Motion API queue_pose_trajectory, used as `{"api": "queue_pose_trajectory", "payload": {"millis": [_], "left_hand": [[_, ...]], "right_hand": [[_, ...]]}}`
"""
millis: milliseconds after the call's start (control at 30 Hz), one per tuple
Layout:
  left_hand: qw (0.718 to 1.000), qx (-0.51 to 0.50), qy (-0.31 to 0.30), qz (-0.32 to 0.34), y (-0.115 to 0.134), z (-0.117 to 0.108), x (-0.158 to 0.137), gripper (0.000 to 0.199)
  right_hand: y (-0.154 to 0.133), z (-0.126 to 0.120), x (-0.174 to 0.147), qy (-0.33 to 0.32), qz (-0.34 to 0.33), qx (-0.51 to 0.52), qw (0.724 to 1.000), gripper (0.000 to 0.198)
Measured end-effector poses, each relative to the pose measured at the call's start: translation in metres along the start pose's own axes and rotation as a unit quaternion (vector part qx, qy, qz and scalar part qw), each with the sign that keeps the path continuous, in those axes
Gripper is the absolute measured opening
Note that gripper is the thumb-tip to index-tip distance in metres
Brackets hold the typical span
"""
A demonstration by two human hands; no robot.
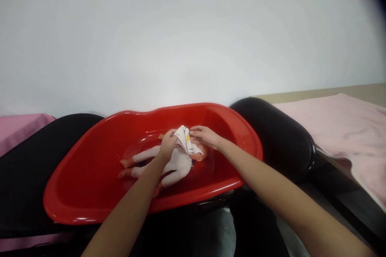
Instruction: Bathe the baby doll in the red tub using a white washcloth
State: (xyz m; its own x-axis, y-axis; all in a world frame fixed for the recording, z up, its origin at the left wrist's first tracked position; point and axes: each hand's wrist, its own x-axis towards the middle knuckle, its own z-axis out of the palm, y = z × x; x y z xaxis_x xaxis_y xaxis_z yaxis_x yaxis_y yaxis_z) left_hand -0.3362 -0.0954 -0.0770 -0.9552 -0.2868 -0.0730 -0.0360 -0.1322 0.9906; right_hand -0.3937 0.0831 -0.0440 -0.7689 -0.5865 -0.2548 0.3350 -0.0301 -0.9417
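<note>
So, everything here goes by the red tub [87,164]. The doll [177,162] lies on its back in the tub, head toward the tub's right end, feet toward the left. That part looks done. The left hand [169,143] has a bunched white cloth [182,137] pinched in its fingers, above the doll's upper body. The right hand [205,135] has its fingertips at the cloth's other edge, but whether they're gripping I can't tell. The cloth isn't spread flat, so I'd call the handling of it midway (can't make out any water in the tub, btw).

Room-wise, the roomiest bit inside the tub is its left end, past the doll's feet. Beyond the tub's far rim there's the wall [181,48], so not much reach that way. Both forearms pass over the tub's near rim, so I'd mind that edge. Just right of the tub sits a black padded thing [271,136].
</note>
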Motion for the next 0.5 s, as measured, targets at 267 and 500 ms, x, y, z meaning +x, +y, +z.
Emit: {"api": "queue_pose_trajectory", "payload": {"millis": [267,500], "left_hand": [[0.992,0.089,-0.036,0.079,-0.005,-0.009,0.008,0.029],[0.989,0.073,0.0,0.131,0.009,-0.009,-0.001,0.027]], "right_hand": [[0.001,0.005,-0.004,0.011,-0.024,-0.313,0.949,0.029],[-0.005,0.025,0.005,-0.03,-0.037,-0.395,0.917,0.018]]}}
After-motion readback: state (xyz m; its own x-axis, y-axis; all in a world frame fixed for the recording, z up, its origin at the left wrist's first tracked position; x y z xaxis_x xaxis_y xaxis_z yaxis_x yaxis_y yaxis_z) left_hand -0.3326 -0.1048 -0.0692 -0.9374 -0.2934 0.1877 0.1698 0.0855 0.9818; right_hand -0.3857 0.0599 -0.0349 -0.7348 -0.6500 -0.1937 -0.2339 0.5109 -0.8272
